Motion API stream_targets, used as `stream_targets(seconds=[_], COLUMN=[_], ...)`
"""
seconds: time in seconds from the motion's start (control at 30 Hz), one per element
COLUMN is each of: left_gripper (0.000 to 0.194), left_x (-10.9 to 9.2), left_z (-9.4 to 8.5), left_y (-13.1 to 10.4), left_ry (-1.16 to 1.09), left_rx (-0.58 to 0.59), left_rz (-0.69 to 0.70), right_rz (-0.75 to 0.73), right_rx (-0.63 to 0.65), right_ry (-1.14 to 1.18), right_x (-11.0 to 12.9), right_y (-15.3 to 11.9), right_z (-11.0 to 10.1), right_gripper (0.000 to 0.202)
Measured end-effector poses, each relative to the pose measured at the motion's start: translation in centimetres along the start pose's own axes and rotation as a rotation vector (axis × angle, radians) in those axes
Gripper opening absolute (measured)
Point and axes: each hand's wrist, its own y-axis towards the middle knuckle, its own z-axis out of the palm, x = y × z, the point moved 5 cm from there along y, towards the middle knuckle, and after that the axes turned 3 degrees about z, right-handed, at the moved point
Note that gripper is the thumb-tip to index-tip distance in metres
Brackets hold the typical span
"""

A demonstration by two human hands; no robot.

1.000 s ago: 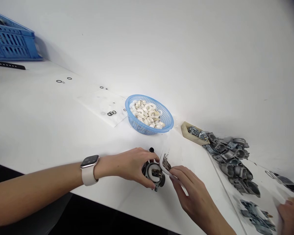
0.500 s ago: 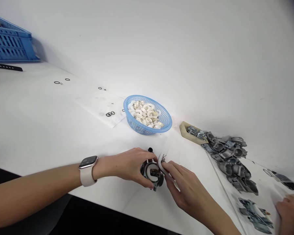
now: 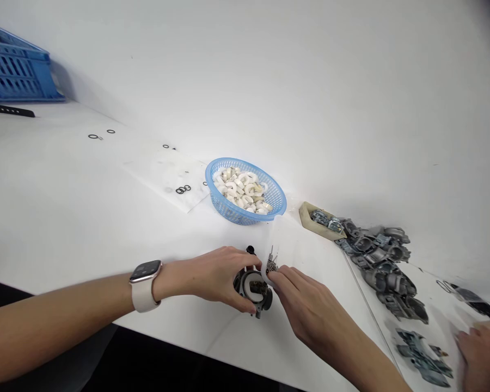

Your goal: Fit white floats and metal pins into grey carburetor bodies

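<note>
My left hand (image 3: pixel 224 277) is wrapped round a dark carburetor (image 3: pixel 249 283) standing on the white table, thumb on its near side and fingers behind. A white ring-shaped float (image 3: pixel 251 280) sits inside its open top, with brass parts in the middle. Close to the carburetor's right side, my right hand (image 3: pixel 304 296) pinches a small white curved piece (image 3: pixel 264 269). Thin metal pins (image 3: pixel 271 262) show at its fingertips, some pointing up. The fingers hide most of the white piece, so its full shape cannot be told.
A blue basket (image 3: pixel 245 218) of white floats stands beyond my hands. To the right are a cream tray (image 3: pixel 320 231) of metal parts, piled carburetor bodies (image 3: pixel 386 267) and another person's hand (image 3: pixel 482 351). Black rings (image 3: pixel 183 189) lie left; a blue crate (image 3: pixel 20 71) stands far left.
My right hand has turned a little, covering more of the white piece while more of the metal pins show. My left hand keeps its grip on the carburetor.
</note>
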Motion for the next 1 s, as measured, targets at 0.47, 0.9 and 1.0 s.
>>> stream_targets(seconds=[0.47,0.9,1.0], left_gripper=[0.041,0.042,0.041], left_x=[-0.3,-0.1,0.0], left_z=[-0.1,0.0,0.0], left_y=[0.1,0.1,0.1], left_ry=[-0.018,-0.028,-0.033], left_rx=[-0.004,0.006,-0.001], left_rz=[0.032,0.028,0.031], right_rz=[0.038,0.033,0.032], right_rx=[0.054,0.064,0.050], right_ry=[0.214,0.296,0.295], right_x=[0.1,-0.6,-0.6], right_y=[0.2,0.3,0.4], right_z=[-0.7,-0.6,-0.6], right_gripper=[0.018,0.016,0.018])
